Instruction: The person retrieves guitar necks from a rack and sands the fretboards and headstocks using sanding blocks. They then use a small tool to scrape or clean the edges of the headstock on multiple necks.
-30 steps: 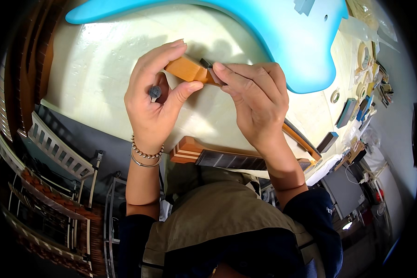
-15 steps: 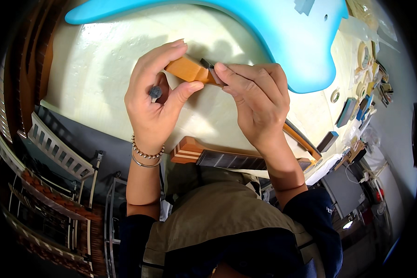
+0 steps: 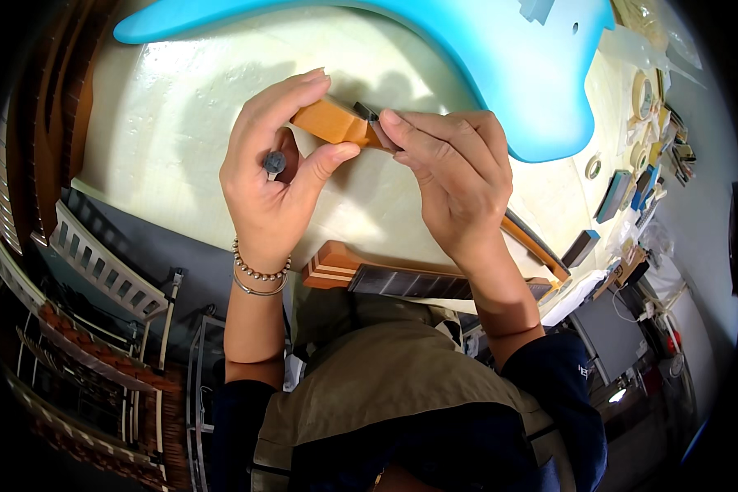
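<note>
My left hand curls around an angular orange-brown wooden piece, gripping it between thumb and fingertips. A dark round-topped knob with a silvery base shows inside that hand's curve; whether it is a ring or something held, I cannot tell. Closed in a pinch, my right hand holds a small dark-edged flat piece against the wooden piece's right end. My fingertips partly cover that piece, so its kind stays unclear. Both hands are above the pale worktop.
A light-blue guitar body lies at the far side. Along the near edge rests a guitar neck with a dark fretboard. Tape rolls and small blocks are at the right. Brown wooden necks stand at the left.
Hardly anything differs. Both hands keep the same hold and place, and the view has shifted very slightly.
</note>
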A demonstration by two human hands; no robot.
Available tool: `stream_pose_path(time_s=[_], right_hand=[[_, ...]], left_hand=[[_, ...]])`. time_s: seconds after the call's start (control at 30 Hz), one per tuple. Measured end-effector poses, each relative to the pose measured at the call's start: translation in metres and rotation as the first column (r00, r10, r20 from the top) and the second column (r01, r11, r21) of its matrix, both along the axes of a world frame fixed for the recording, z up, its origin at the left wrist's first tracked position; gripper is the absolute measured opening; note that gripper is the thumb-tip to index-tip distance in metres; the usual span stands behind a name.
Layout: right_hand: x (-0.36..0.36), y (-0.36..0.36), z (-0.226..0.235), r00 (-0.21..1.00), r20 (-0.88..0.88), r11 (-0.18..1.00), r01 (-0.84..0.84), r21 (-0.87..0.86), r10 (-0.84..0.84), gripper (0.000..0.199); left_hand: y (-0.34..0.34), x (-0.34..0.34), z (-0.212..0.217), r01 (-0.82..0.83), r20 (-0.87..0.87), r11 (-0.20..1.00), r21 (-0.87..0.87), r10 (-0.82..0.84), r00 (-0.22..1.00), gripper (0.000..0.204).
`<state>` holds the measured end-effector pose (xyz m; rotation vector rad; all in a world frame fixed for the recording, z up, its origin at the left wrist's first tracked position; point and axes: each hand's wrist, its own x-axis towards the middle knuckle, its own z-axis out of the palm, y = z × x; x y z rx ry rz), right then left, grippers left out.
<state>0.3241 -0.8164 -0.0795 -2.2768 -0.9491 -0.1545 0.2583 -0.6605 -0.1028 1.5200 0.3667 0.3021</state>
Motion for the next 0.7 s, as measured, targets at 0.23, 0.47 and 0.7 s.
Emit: stream_pose_path(time_s=[0.23, 0.47, 0.7], right_hand=[[0.000, 0.000, 0.002, 1.000, -0.014, 1.000, 0.007, 0.006, -0.007, 0.035], [-0.002, -0.041, 0.035, 0.971, -0.203, 0.965, 0.167, 0.201, -0.126, 0.020], [0.051, -0.193, 0.032, 0.700, -0.015, 0.700, 0.714, 0.006, -0.714, 0.031]], left_hand=[[0.000, 0.001, 0.001, 0.001, -0.013, 1.000, 0.016, -0.001, 1.000, 0.043], [0.002, -0.003, 0.003, 0.022, -0.077, 0.994, 0.107, -0.014, 0.997, 0.042], [0.002, -0.004, 0.009, 0.039, -0.097, 0.994, 0.097, -0.030, 0.995, 0.041]])
